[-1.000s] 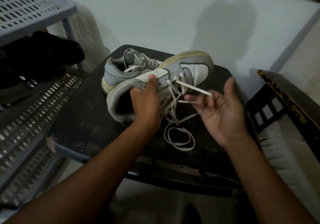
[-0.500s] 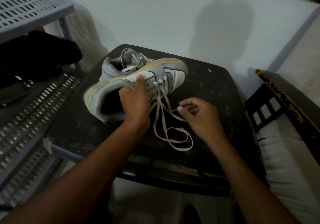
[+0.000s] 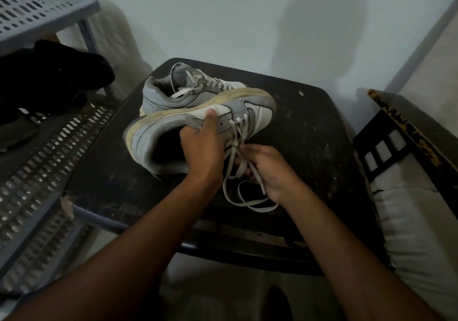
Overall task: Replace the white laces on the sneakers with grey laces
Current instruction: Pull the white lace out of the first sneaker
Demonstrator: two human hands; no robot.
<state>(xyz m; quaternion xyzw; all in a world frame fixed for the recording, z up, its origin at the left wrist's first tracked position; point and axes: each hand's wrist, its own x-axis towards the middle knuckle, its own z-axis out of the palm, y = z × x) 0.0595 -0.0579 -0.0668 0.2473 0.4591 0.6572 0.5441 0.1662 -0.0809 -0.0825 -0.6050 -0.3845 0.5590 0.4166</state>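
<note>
One sneaker (image 3: pixel 198 122) is being gripped at its collar by the left hand (image 3: pixel 202 147); its white lace (image 3: pixel 238 147) is being pinched by the right hand (image 3: pixel 267 169).

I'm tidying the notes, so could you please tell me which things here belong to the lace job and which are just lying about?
Job: near sneaker, gripped by left hand; its white lace, pinched by right hand; far sneaker.

Lying about: black table, grey rack, dark clothes.

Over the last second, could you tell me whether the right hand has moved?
Yes. The right hand has come in leftward across the black table to the sneaker, gripping its white lace.
</note>
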